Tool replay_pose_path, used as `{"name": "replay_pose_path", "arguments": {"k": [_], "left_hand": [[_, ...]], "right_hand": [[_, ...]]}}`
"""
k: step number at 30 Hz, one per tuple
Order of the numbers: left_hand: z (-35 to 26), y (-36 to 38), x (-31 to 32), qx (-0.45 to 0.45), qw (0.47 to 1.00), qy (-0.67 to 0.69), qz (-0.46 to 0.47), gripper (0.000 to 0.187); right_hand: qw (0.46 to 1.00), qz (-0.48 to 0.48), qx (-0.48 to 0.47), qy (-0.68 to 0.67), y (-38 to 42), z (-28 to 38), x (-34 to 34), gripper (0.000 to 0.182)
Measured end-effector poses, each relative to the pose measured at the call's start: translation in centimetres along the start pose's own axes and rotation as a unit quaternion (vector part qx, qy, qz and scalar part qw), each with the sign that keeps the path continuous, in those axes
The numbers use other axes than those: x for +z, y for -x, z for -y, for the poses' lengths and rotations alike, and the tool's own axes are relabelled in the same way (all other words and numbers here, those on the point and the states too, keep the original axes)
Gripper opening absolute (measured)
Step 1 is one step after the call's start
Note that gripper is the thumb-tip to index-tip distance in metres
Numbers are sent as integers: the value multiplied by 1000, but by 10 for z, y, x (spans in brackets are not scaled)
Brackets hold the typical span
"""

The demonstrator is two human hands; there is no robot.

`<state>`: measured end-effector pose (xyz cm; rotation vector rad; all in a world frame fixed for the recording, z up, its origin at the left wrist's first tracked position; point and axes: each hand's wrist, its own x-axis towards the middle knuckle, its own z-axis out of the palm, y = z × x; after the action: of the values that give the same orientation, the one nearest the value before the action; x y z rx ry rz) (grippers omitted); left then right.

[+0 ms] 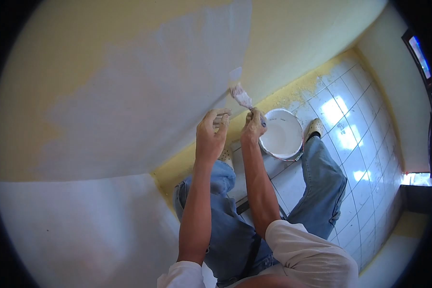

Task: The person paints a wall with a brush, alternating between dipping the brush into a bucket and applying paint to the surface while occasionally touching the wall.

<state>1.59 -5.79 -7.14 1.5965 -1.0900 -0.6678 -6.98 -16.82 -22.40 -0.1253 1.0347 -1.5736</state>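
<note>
My right hand (254, 126) is wrapped round the handle of a paintbrush (240, 95). White paint coats the brush, and its bristles point up toward the wall, splayed into strands. Just left of it, my left hand (213, 133) is raised near the wall, fingers bent sideways and a little apart from the thumb; nothing shows in it. Pale smears mark its fingers. The yellow wall (144, 29) carries a broad whitish painted patch (144, 96), with a small fresh white dab (235, 73) beyond the brush tip. Below my right hand stands a white bucket (300, 126) with pale paint inside.
The bucket stands on white floor tiles (365, 211) between my feet, each in a pale perforated shoe (315, 127). A yellow band (283, 98) runs along the wall's foot. A white wall (81, 225) meets the yellow one at lower left. A dark-framed window (420, 57) is at right.
</note>
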Motion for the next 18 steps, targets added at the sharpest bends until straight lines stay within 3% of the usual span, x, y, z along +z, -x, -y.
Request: {"name": "replay_pose_path", "arguments": {"k": [5, 11, 15, 18], "left_hand": [[-2, 0, 3, 24, 1000, -8, 6, 24], [-11, 0, 5, 23, 1000, 10, 9, 21], [-15, 0, 5, 9, 1000, 15, 8, 22], [-13, 1, 5, 21, 1000, 15, 9, 22]], "right_hand": [[995, -50, -1, 92, 8, 14, 7, 20], [995, 79, -21, -58, 45, 85, 67, 10], [968, 170, -62, -176, 46, 100, 68, 13], [991, 89, -82, -54, 30, 58, 57, 14]]}}
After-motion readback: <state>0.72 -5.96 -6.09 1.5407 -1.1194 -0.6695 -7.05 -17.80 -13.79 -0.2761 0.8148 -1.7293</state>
